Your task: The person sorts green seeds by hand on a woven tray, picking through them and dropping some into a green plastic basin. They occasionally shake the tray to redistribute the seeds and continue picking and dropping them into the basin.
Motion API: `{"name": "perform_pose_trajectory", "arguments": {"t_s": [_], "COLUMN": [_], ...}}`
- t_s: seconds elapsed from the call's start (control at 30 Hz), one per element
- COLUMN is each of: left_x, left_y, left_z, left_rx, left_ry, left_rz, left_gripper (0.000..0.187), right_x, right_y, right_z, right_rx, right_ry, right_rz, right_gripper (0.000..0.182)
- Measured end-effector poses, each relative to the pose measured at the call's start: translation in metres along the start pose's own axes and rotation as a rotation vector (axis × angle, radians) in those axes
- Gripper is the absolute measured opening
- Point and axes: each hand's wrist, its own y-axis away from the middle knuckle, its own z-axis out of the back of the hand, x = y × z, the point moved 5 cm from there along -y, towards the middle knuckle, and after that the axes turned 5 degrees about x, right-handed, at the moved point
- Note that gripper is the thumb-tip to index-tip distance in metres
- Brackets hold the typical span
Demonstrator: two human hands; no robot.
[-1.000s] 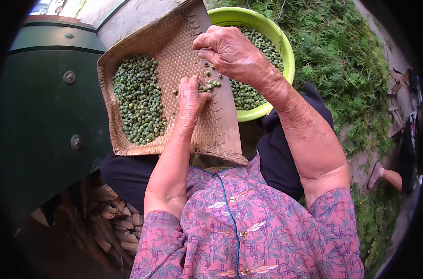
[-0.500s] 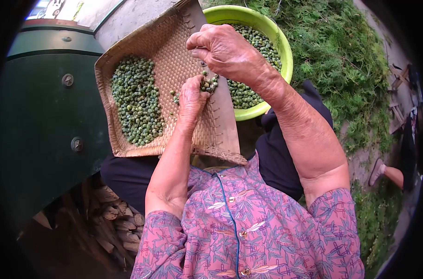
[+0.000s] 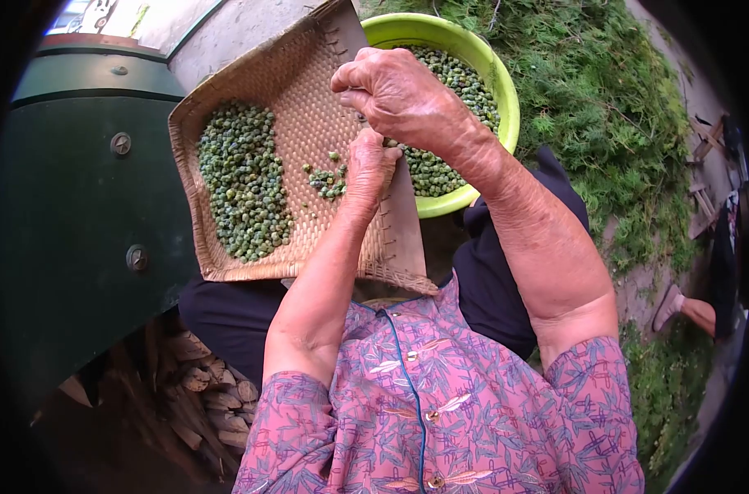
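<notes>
A woven tray (image 3: 304, 95) lies tilted across my lap. A large heap of small round green fruits (image 3: 241, 185) fills its left side, and a small cluster of the same fruits (image 3: 329, 181) lies mid-tray. At the tray's flat right edge is my left hand (image 3: 369, 169), fingers curled with a few fruits showing by the fingertips; whether they are gripped is hidden. Above the upper part of that edge, my right hand (image 3: 403, 97) is closed in a pinch, and what it holds cannot be made out. Partly behind it, a yellow-green basin (image 3: 506, 90) holds many more fruits.
Cut green foliage (image 3: 588, 107) is piled on the right. A dark green panel with round metal studs (image 3: 78, 206) stands close on the left, above split firewood (image 3: 214, 387). Another person's foot (image 3: 669, 307) shows at the right edge.
My left hand has slid right and slightly up to the tray's edge, uncovering a cluster of fruits behind it. The right hand has barely moved.
</notes>
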Motion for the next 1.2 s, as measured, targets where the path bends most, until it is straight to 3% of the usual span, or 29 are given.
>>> {"name": "perform_pose_trajectory", "arguments": {"t_s": [0.07,0.1,0.2,0.27,0.33,0.4,0.53,0.57,0.73,0.8,0.87,0.93,0.97,1.2], "left_x": [-0.005,-0.010,-0.008,0.017,0.030,0.038,0.023,0.020,0.002,-0.003,0.006,0.028,0.033,0.020], "left_y": [-0.004,-0.004,-0.010,-0.018,-0.024,-0.028,-0.020,-0.018,-0.002,0.007,0.013,0.019,0.020,0.030], "left_z": [-0.006,-0.008,0.003,0.013,0.025,0.024,0.015,0.011,-0.001,0.007,0.018,0.024,0.024,0.015], "left_rx": [0.037,-0.111,-0.276,-0.247,-0.280,-0.092,-0.092,-0.105,0.015,-0.122,-0.181,-0.191,-0.089,-0.097], "left_ry": [0.181,0.253,0.295,0.163,0.010,-0.144,-0.126,-0.019,-0.062,0.016,-0.048,-0.134,-0.134,-0.159], "left_rz": [0.140,0.045,-0.037,0.037,-0.045,0.053,-0.137,-0.120,-0.118,-0.192,-0.156,0.011,0.073,-0.036], "left_gripper": [0.039,0.033,0.027,0.024,0.027,0.029,0.036,0.034,0.032,0.032,0.032,0.033,0.036,0.039], "right_x": [0.000,0.000,0.000,-0.002,-0.002,-0.002,-0.002,-0.003,-0.002,-0.001,-0.003,-0.003,-0.001,0.000], "right_y": [0.000,0.000,0.001,0.001,0.001,-0.001,-0.002,-0.002,-0.001,0.001,0.001,0.000,0.000,0.000], "right_z": [0.000,0.000,0.003,0.006,0.009,0.009,0.010,0.009,0.008,0.011,0.011,0.011,0.010,0.009], "right_rx": [-0.005,-0.009,-0.028,-0.036,-0.043,-0.031,-0.046,-0.051,-0.039,-0.047,-0.067,-0.085,-0.064,-0.049], "right_ry": [0.002,0.004,-0.010,-0.029,-0.049,-0.045,-0.051,-0.045,-0.043,-0.038,-0.043,-0.052,-0.049,-0.050], "right_rz": [0.005,0.005,0.015,0.002,-0.005,-0.026,-0.031,-0.017,-0.013,-0.006,0.003,0.019,0.007,0.012], "right_gripper": [0.019,0.019,0.019,0.019,0.019,0.018,0.018,0.017,0.017,0.017,0.017,0.017,0.017,0.017]}}
